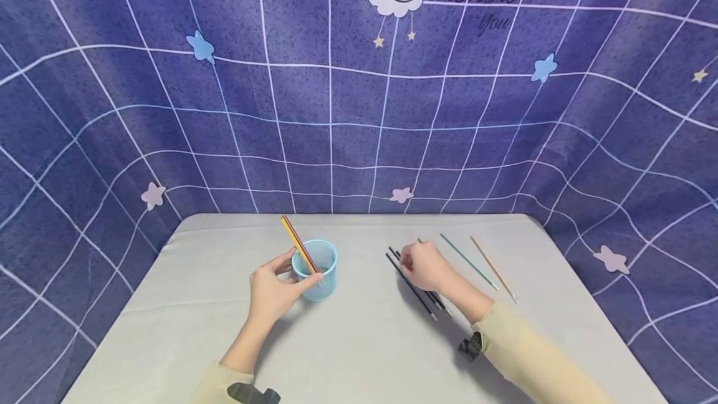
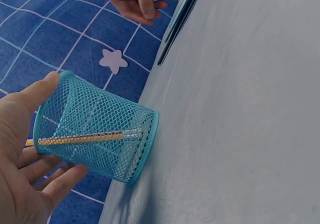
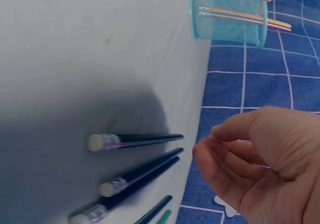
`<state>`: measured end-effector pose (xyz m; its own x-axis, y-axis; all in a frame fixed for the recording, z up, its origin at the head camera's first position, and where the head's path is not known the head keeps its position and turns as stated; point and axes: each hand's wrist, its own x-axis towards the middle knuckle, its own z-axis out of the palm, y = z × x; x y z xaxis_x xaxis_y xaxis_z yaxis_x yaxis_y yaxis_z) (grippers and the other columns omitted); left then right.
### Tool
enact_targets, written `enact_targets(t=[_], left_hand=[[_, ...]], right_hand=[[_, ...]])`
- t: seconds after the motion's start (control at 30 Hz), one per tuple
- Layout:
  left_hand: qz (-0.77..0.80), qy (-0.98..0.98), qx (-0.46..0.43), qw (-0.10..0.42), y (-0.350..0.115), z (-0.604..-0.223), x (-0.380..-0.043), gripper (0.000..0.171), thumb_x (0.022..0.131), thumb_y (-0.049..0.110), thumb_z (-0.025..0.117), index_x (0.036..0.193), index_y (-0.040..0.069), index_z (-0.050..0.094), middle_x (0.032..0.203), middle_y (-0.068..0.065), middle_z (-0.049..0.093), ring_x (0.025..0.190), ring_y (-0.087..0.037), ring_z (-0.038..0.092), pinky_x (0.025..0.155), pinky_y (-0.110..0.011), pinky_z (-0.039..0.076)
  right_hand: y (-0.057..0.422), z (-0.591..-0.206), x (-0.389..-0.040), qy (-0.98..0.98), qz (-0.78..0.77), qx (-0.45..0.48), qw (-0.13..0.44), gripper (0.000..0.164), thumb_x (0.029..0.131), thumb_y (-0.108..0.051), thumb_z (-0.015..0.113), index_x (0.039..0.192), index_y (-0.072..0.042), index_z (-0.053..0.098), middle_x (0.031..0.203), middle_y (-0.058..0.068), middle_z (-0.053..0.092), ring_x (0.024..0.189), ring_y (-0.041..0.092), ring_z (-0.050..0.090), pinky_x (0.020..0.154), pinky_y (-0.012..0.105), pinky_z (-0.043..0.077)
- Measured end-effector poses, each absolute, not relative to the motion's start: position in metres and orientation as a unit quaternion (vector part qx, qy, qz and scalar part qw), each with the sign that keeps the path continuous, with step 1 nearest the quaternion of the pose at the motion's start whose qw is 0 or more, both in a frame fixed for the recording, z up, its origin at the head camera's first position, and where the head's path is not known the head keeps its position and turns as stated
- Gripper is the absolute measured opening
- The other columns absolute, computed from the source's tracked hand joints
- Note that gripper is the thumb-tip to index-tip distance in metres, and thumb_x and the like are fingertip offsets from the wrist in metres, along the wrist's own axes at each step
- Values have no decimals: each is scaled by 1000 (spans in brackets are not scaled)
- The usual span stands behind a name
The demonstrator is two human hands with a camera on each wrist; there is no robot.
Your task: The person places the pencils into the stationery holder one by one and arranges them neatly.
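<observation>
Hovering, R hand (image 1: 424,267) hides pt. of dk pencils (image 1: 412,288).

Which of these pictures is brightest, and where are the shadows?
Head view: brightest, with soft shadow beside the right sleeve; left wrist view: dimmer, shadow on the tabletop by the base of the cup; right wrist view: dim too, broad shadow around the dark pencils.

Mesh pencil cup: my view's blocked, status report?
Left hand gripping mesh pencil cup; yellow and dark-red pencils inside. Right hand empty, over dark pencils. No obstacle seen towards cup.
</observation>
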<state>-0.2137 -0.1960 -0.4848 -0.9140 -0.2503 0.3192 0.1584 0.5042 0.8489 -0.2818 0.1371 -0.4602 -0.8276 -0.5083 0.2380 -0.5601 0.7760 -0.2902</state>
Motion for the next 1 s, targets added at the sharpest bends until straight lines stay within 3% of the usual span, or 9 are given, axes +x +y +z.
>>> enact_targets(t=[0.33,0.77,1.0], left_hand=[[-497,-843,24,205,-196,-485,-213,83,67,34,104,135,1,70,116,-20,80,107,-38,79,84,-43,69],[-494,-844,22,209,-196,-486,-212,84,67,36,104,135,1,70,116,-19,80,107,-37,79,83,-42,69],[-492,-845,23,207,-197,-485,-213,84,67,36,103,136,1,70,117,-19,80,108,-37,79,84,-41,69]], right_hand=[[139,-473,-275,-952,151,262,51,8,90,-5,78,84,-7,74,77,1,74,68,13,67,66,28,62],[135,-482,-269,-960,153,232,30,17,84,-5,85,73,-7,72,66,1,69,58,10,59,58,28,59],[134,-477,-276,-956,166,240,35,10,84,-4,83,79,-5,74,72,3,73,62,11,63,61,29,62]])
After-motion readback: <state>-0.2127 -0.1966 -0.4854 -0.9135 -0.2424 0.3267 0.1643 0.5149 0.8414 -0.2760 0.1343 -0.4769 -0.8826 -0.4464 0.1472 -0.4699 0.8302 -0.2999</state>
